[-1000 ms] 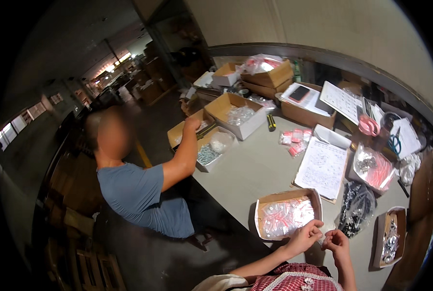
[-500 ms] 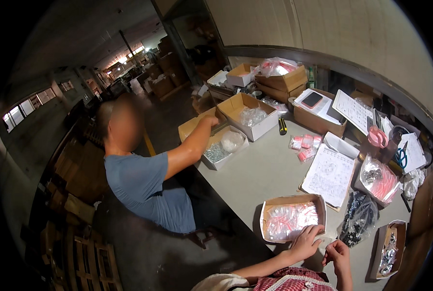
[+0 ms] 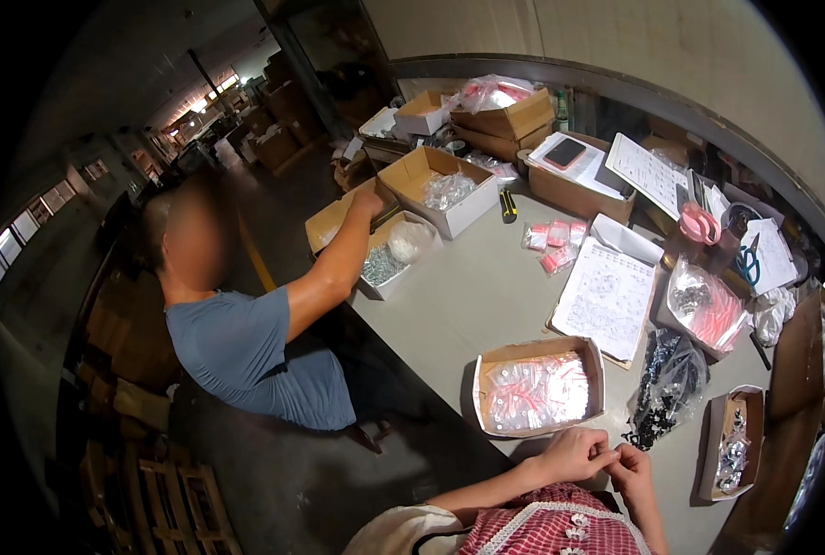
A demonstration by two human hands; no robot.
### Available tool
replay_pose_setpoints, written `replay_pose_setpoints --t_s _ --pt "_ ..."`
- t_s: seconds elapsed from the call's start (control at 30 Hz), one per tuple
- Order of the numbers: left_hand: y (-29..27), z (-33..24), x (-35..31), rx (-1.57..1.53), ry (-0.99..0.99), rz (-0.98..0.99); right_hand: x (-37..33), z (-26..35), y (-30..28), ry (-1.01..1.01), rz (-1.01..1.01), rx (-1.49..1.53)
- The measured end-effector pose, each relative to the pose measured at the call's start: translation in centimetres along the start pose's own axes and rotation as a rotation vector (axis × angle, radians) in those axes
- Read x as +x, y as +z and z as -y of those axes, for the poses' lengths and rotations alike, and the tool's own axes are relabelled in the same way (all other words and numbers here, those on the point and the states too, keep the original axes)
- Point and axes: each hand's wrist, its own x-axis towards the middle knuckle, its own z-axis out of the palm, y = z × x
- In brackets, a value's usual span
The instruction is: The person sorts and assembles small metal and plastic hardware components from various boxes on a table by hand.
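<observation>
Our left hand (image 3: pixel 572 455) and right hand (image 3: pixel 632 472) meet at the table (image 3: pixel 431 338), the fingertips of one against or just beside those of the other; we cannot tell whether either hand's fingers are clamped on something. Just beyond our left fingers sits an open box (image 3: pixel 479 396) with small clear bags (image 3: pixel 533 388) inside, marked with red strips. Beyond our right fingers lies a plastic bag of black parts (image 3: pixel 669 379); farther to their right stands a narrow box (image 3: pixel 712 453) of shiny metal pieces (image 3: pixel 732 453).
</observation>
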Motion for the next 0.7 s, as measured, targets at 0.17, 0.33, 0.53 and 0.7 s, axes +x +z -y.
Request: replay_pose_setpoints --t_s 0.17,0.33,0.53,0.7 --pt "1.2 2.0 -0.2 -0.167 -0.047 0.114 0.0 -1.3 -0.4 -0.067 0.01 -0.128" --pt "1.2 2.7 -0.1 -0.206 -0.103 0.144 0.3 -1.5 -0.9 -0.078 0.055 -0.266" --pt "0.8 2.7 0.1 -0.392 -0.178 0.15 0.1 -0.1 -0.3 -0.196 -0.023 -0.232" --pt "1.4 2.4 0.2 -0.459 -0.169 0.073 0.1 0.7 0.3 -0.328 -0.069 -0.274"
